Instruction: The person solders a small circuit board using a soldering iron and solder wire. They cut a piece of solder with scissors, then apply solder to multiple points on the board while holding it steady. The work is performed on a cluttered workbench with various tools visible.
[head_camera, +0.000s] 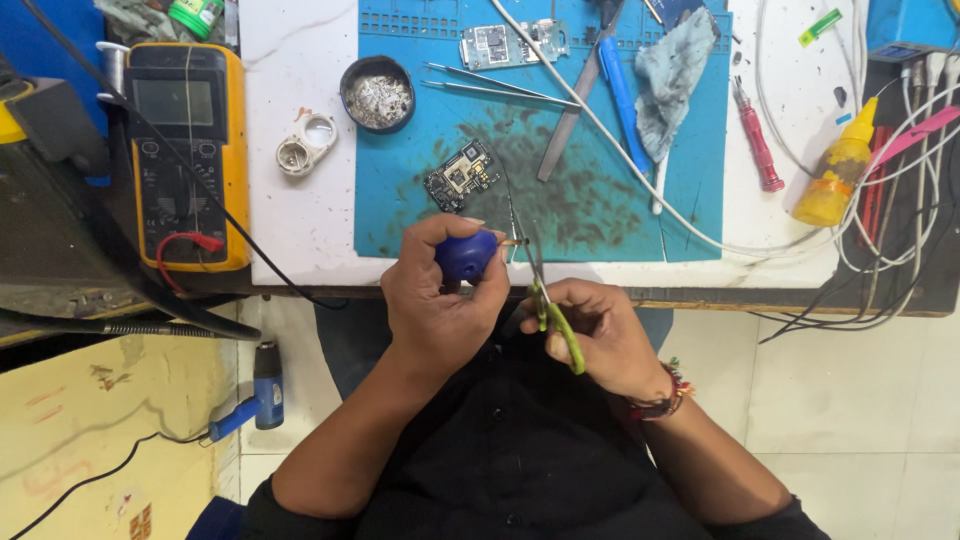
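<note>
My left hand (435, 295) grips a small blue round spool (467, 254) with a thin strand sticking out to the right. My right hand (600, 335) holds green-handled scissors (556, 322), whose blades point up to the strand at the table's front edge. Just beyond, on the blue work mat (600, 215), lies a small dark circuit board (461, 176). A second circuit board (512, 43) lies at the mat's far edge.
A yellow multimeter (188, 150) stands at the left, with a round tin (378, 94), tweezers (495, 88), a grey cloth (668, 75), a red screwdriver (757, 140), a yellow squeeze bottle (838, 170) and white cables (880, 230) around. A blue heat gun (262, 392) lies on the floor.
</note>
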